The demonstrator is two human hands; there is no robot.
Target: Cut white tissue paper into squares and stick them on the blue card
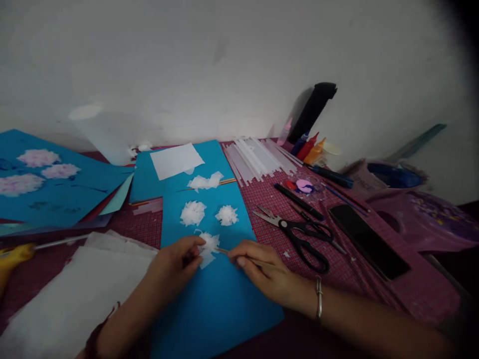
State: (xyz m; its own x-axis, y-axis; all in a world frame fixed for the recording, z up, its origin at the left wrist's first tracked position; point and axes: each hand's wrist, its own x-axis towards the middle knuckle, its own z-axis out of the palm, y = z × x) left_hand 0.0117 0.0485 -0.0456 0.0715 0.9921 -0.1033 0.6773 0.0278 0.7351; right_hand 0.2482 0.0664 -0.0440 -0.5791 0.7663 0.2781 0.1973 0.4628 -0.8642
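A tuft of white tissue paper (210,241) lies on the blue sheet (217,304) in front of me. My left hand (177,262) pinches its left edge with curled fingers. From the other side, my right hand (258,267) grips a thin wooden stick (262,263), its far tip touching the tuft. Just beyond sit two finished-looking white paper puffs, a larger one (193,213) and a smaller one (226,215). Farther back, loose tissue pieces (205,182) rest near some thin brushes (227,181).
Black-handled scissors (295,229), a black pen (297,200) and a phone (368,241) lie to the right. White paper strips (258,159) and paint bottles (307,146) stand behind. At left are tissue sheets (75,294), a yellow-handled tool (17,253) and a blue card with pinkish puffs (48,199).
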